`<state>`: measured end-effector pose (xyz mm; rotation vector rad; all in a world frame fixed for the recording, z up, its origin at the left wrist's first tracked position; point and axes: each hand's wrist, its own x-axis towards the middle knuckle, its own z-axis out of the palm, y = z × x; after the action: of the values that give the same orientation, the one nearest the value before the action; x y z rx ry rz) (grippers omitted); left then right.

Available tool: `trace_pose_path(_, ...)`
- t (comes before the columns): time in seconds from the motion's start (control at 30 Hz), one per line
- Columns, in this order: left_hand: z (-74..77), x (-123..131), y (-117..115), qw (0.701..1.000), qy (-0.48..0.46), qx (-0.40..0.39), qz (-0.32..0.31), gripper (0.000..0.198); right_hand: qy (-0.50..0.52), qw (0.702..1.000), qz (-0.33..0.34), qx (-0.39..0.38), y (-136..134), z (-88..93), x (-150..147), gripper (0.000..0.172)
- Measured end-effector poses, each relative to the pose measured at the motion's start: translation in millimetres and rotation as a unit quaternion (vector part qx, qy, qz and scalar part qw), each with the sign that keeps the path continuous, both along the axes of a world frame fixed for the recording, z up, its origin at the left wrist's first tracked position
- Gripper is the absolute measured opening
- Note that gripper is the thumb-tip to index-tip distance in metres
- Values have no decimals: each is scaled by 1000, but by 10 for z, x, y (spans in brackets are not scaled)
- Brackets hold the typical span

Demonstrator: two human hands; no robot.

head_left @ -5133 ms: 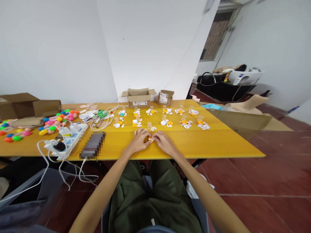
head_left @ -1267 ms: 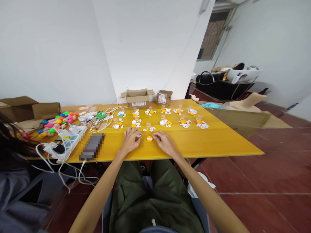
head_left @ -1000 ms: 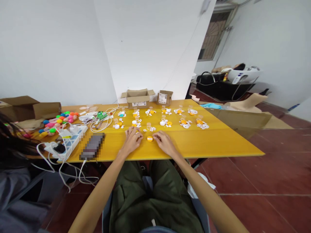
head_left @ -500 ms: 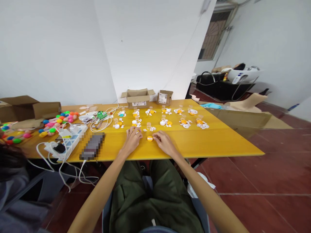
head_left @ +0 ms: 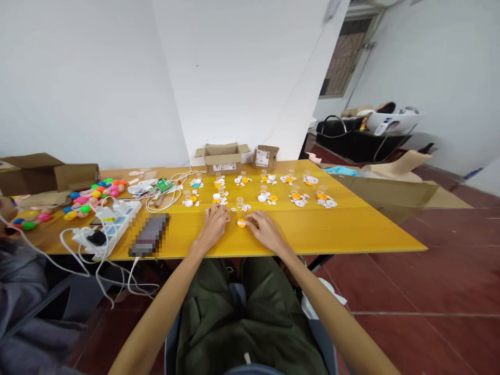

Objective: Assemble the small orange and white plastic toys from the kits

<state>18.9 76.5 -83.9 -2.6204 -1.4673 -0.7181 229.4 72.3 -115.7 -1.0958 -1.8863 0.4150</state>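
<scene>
A small orange cap [head_left: 241,223] with a whitish middle lies on the yellow table in front of me. My right hand [head_left: 266,229] rests just to its right, thumb and forefinger apart and close to its edge; whether they touch it I cannot make out. To the cap's left, my left hand [head_left: 214,226] leans on the tabletop with bent, slightly spread fingers and no visible object in them. Just beyond my hands are small white pieces [head_left: 246,207] with dark spots and a clear cup [head_left: 239,201].
Several similar sets of white and orange pieces [head_left: 267,198] stand in rows behind. Two cardboard boxes [head_left: 222,159] are against the wall. On the left lie a phone [head_left: 150,234], a power strip [head_left: 124,219], cables and colourful balls [head_left: 94,195]. A person [head_left: 23,291] sits at far left.
My hands and the orange cap keep the same places, with only a slight shift of the view. At far left the person's head has moved back toward the frame edge.
</scene>
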Motion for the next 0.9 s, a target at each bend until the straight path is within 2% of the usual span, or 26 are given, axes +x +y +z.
trace_pose_path(0.47,20,17,-32,1000,5,10,15,20,-3,1000,-3,3,2,-11,-5,10)
trace_pose_path(0.9,-2,3,3,999,15,29,-6,24,-19,1000,-5,3,-12,3,-12,8)
